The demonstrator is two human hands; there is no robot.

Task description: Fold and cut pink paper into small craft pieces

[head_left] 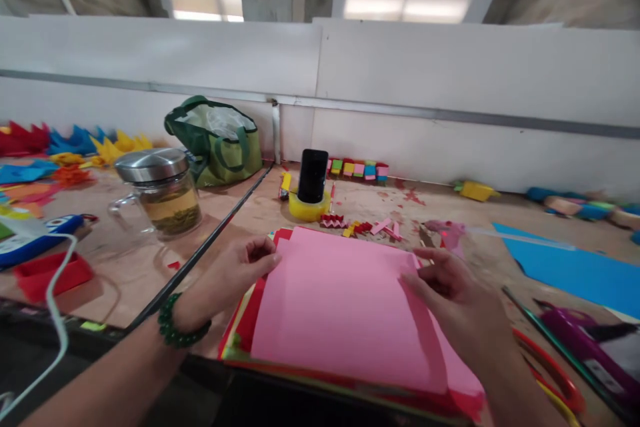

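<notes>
A sheet of pink paper (340,307) lies over a stack of coloured paper (245,333) at the table's front edge, with red and yellow sheets showing at the stack's left side. My left hand (245,263) pinches the sheet's upper left edge between thumb and curled fingers; a green bead bracelet (175,327) is on that wrist. At the upper right edge, my right hand (450,287) has its thumb on top of the pink paper and its fingers curled at the side. Another pink layer shows beneath at the lower right.
Behind the stack, a phone (313,175) stands in a yellow tape roll (307,208), near small folded paper pieces (360,169). A lidded glass mug (170,200) and green bag (230,153) stand left. Right are a pink glue gun (453,233), blue paper (565,273) and orange-handled scissors (555,363).
</notes>
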